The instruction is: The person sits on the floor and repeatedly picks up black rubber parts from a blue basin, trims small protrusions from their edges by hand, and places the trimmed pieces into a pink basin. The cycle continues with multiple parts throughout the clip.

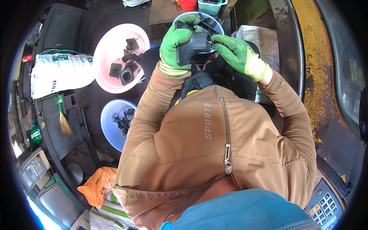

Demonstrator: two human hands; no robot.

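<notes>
In front of my chest, my left hand [173,48], in a green-coated glove, is closed round a black plastic part [196,43] with a square flange and a round hollow neck. The part is tilted, its neck pointing right. My right hand [240,55], gloved alike, has its thumb and fingers pinched at the neck's end; a small thing there is too little to make out. Just beyond the hands stands a light blue basin [219,28] holding more black parts [208,23].
At left stand a pink basin [102,50] with several black parts and a smaller blue basin [108,130] with small black pieces. A white sack [63,76] lies beside a dark metal frame. A yellow, rusty machine panel [312,57] rises at right; a keypad [324,205] sits lower right.
</notes>
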